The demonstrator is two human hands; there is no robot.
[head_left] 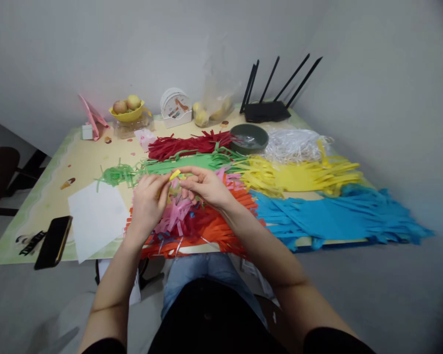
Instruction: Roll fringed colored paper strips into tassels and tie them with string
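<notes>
A small yellow tissue-paper strip (174, 174) is pinched between the fingertips of my left hand (150, 199). From the other side, the curled thumb and index finger of my right hand (205, 187) close on its far end; the exact contact is too small to make out. Below both hands lies a pile of orange fringed tissue paper (214, 225), with pink strips (176, 214) and dark red pieces on top. Just beyond my hands is green fringed paper (192, 162), and red fringed paper (188, 146) lies behind that.
To the right spread yellow fringed paper (299, 177), blue fringed paper (328, 216) and white shreds (293, 144). A dark green bowl (249, 139) and black router (268, 112) stand behind. At left are a white sheet (98, 219) and a phone (53, 242) by the table edge.
</notes>
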